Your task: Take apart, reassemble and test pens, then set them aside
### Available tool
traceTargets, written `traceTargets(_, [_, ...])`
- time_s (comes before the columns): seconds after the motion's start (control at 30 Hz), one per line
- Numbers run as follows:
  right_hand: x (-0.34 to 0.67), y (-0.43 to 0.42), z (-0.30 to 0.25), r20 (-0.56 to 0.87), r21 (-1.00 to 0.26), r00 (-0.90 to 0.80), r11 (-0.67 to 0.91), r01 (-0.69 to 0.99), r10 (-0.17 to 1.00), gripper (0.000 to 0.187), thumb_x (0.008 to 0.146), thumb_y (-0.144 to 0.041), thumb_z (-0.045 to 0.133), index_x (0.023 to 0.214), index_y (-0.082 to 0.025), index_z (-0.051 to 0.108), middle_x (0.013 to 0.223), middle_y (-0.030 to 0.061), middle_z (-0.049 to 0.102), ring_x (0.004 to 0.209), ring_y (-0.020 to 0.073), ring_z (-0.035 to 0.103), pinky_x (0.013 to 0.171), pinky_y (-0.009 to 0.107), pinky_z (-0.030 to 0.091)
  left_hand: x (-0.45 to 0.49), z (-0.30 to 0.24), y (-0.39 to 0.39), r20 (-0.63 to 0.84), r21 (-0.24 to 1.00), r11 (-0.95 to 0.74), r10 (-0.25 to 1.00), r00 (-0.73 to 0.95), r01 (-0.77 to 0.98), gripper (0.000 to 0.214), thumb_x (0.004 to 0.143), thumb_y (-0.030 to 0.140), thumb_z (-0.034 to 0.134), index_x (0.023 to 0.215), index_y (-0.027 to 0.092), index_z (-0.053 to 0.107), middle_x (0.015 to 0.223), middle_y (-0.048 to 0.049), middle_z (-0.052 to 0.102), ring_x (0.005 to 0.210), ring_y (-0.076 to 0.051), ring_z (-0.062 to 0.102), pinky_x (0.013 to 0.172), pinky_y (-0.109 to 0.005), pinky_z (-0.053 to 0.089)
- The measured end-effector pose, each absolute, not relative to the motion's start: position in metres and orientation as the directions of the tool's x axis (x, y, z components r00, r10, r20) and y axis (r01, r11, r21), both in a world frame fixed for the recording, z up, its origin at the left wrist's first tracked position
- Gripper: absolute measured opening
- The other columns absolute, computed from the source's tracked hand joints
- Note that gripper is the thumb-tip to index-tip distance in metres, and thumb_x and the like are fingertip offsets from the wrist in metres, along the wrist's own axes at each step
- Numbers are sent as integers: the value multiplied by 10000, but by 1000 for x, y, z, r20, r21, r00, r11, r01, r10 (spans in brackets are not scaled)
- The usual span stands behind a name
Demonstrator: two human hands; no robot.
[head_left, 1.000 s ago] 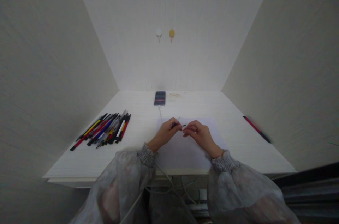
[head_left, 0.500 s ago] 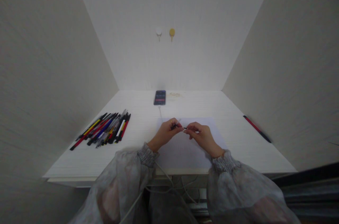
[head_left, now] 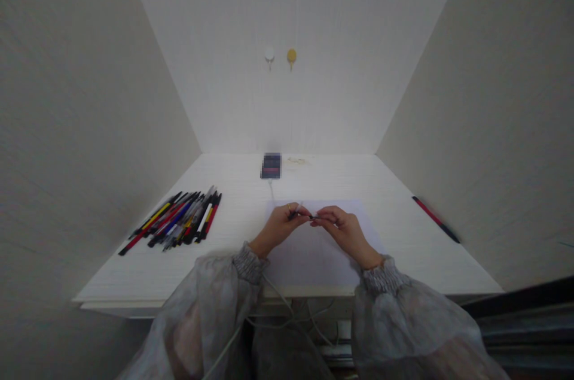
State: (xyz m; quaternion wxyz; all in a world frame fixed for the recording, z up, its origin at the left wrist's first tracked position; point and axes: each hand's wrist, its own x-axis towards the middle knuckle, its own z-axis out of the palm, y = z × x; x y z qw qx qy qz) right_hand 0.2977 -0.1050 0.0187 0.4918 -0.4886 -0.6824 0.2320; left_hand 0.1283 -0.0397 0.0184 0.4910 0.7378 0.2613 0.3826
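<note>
Over a sheet of white paper (head_left: 314, 260), my hands meet fingertip to fingertip. My left hand (head_left: 284, 221) is closed, its thumb and finger pinching one end of a thin dark pen part (head_left: 315, 217). Across from it, my right hand (head_left: 343, 227) pinches the other end. A second pen piece (head_left: 294, 211), dark with a clear or whitish end, sticks up between the fingers of my left hand. The fingers cover most of both pieces, so their full shape is hidden.
Several pens (head_left: 179, 218) in black, red, yellow, blue and white lie heaped on the left of the white table (head_left: 242, 284). One red and black pen (head_left: 434, 218) lies by the right wall. A phone (head_left: 271, 166) with a cable stands at the back, below two wall hooks (head_left: 291, 55).
My right hand has shifted very slightly and its fingers have turned a little around the dark pen part. My left hand stays nearly in place.
</note>
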Motion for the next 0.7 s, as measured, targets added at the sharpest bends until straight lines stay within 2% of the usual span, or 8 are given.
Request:
traceTargets(0.43, [292, -109, 30, 430, -784, -36, 392, 481, 902, 86, 748, -261, 559, 760, -187, 600, 660, 18, 669, 635, 138, 635, 607, 240, 487, 129, 17, -39, 307, 918, -395, 773, 555, 43, 148, 703, 291, 574, 718, 146, 599, 665, -3, 599, 642, -112, 525, 619, -240, 398])
traceTargets(0.7, [294, -108, 23, 460, -776, -52, 429, 461, 887, 89, 760, -246, 549, 810, -194, 601, 677, 15, 676, 651, 137, 641, 603, 237, 491, 130, 14, -38, 319, 905, -421, 766, 558, 62, 145, 717, 291, 559, 713, 151, 599, 635, 2, 582, 618, -110, 513, 606, -239, 397])
